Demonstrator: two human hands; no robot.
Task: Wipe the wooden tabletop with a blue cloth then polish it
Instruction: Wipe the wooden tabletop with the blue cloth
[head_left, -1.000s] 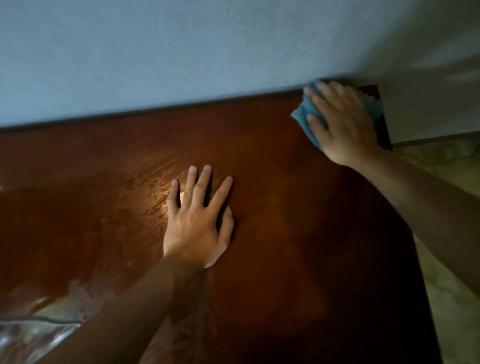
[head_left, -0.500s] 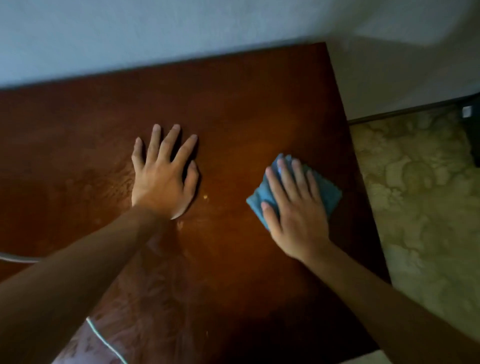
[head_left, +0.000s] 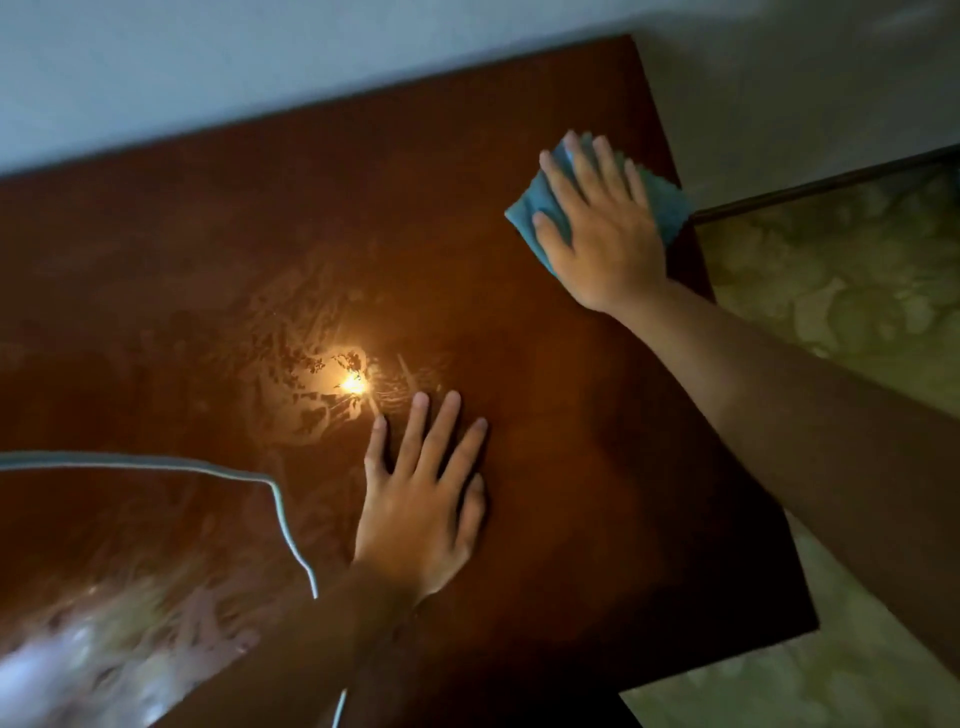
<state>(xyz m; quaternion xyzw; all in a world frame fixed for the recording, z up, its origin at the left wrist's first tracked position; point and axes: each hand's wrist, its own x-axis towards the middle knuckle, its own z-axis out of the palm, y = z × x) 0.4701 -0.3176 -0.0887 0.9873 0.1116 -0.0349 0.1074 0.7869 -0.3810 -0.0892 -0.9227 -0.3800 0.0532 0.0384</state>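
Pressing blue cloth (head_left: 530, 213) flat near counter's (head_left: 571, 467) right edge: right hand (head_left: 597, 228), fingers straight, spread; left hand (head_left: 421, 499) flat, fingers spread.

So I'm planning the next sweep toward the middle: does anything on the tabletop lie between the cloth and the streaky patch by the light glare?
Nothing visible does. The blue cloth sits under the right hand near the far right edge; bare tabletop separates it from the streaks. The left hand rests flat, nearer, off that line.
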